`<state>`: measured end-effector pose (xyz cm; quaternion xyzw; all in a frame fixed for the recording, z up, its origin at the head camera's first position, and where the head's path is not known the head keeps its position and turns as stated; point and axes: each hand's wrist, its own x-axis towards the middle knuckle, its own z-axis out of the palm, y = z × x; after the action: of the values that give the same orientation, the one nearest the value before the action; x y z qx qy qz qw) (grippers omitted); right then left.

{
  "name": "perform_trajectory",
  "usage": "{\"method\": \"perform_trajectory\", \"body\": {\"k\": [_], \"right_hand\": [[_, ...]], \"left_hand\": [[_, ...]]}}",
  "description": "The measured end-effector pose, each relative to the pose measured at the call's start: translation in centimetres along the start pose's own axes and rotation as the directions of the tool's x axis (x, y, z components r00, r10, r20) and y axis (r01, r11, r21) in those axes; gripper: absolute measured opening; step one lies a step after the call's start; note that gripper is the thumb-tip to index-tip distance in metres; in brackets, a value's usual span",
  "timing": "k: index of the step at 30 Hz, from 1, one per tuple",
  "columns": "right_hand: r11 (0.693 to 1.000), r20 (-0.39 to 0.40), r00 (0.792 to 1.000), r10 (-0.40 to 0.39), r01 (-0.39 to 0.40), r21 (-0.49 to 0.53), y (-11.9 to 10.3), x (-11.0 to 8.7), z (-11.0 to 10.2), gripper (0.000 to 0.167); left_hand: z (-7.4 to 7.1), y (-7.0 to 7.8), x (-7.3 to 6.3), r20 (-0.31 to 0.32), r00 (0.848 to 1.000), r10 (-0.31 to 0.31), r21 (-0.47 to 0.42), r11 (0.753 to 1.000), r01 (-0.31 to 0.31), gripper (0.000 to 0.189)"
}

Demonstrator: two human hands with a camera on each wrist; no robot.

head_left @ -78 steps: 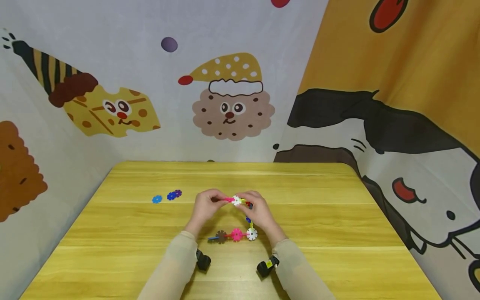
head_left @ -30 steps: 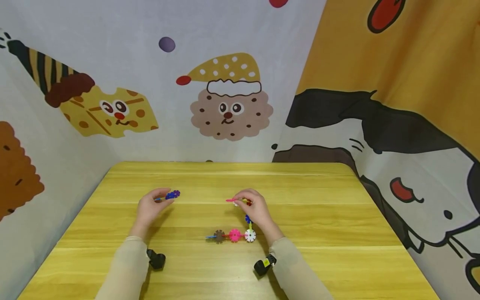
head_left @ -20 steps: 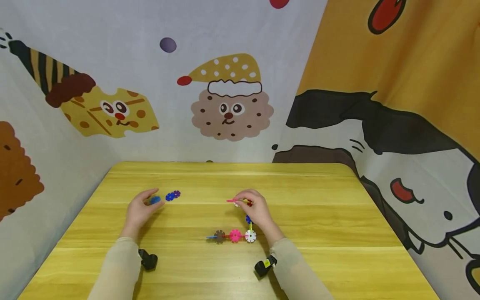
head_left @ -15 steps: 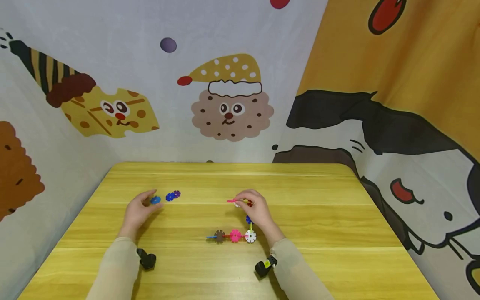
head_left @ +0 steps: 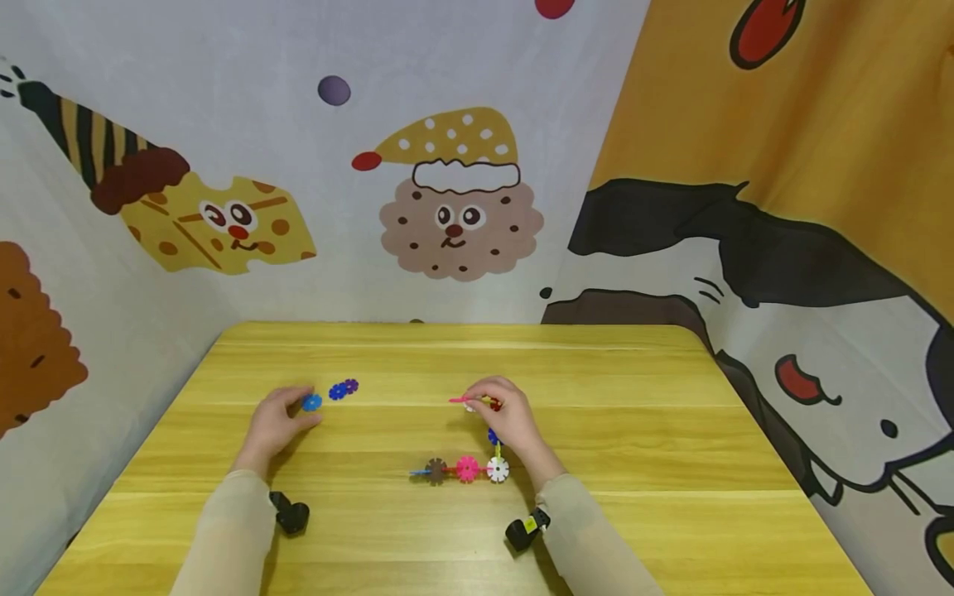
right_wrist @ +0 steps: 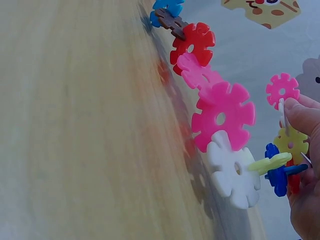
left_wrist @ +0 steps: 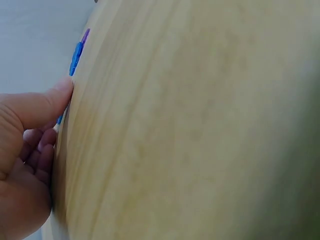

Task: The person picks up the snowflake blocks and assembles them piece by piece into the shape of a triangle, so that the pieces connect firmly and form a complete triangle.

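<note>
In the head view my left hand (head_left: pixel 276 424) rests at the table's left, fingers and thumb spread around a light blue snowflake disc (head_left: pixel 311 402) lying flat. A fingertip is at the disc's far edge, the thumb just on its near side. In the left wrist view the thumb mostly hides that disc. My right hand (head_left: pixel 508 414) pinches the end of a chain of slotted snowflake discs (right_wrist: pixel 223 117), near a white disc with a pink disc (right_wrist: pixel 282 91) standing out past the fingertips. From there the chain runs through yellow, blue, white, pink, red and brown to a blue end.
Dark blue (head_left: pixel 339 391) and purple (head_left: pixel 351 386) discs lie overlapping just right of the left hand. The wooden table (head_left: pixel 596 389) ends at a cartoon-printed cloth (head_left: pixel 298 290) behind and at the sides. Black cameras (head_left: pixel 292 515) are strapped to both wrists.
The left hand left the chain, went to the loose discs at the left, and lowered around the light blue one, which shifted slightly. The right hand kept its pinch on the chain.
</note>
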<state>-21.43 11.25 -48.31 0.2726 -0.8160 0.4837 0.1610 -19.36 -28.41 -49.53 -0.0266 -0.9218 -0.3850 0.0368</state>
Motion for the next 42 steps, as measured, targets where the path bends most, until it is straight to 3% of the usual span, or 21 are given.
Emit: {"method": "perform_trajectory", "body": {"k": [18,29,35,42], "right_hand": [[0.999,0.003,1.000,0.029,-0.029,0.021,0.1,-0.1,0.3,0.009],[1.000,-0.009,1.000,0.007,-0.007,0.017,0.2,-0.3,0.3,0.009],[1.000,-0.011,1.000,0.018,-0.018,0.002,0.4,-0.3,0.3,0.009],[0.999,-0.004,0.999,0.032,-0.032,0.004,0.4,-0.3,0.3,0.010]], "left_hand": [[0.8,0.2,0.0,-0.035,0.998,-0.046,-0.001,0.999,0.046,0.033],[0.7,1.1,-0.1,0.049,0.996,-0.075,0.003,0.997,0.075,0.041],[1.3,3.0,-0.2,0.103,0.993,-0.056,-0.084,0.994,0.065,0.041],[3.0,6.9,0.4,0.099,0.992,0.075,-0.204,0.977,-0.053,0.033]]}}
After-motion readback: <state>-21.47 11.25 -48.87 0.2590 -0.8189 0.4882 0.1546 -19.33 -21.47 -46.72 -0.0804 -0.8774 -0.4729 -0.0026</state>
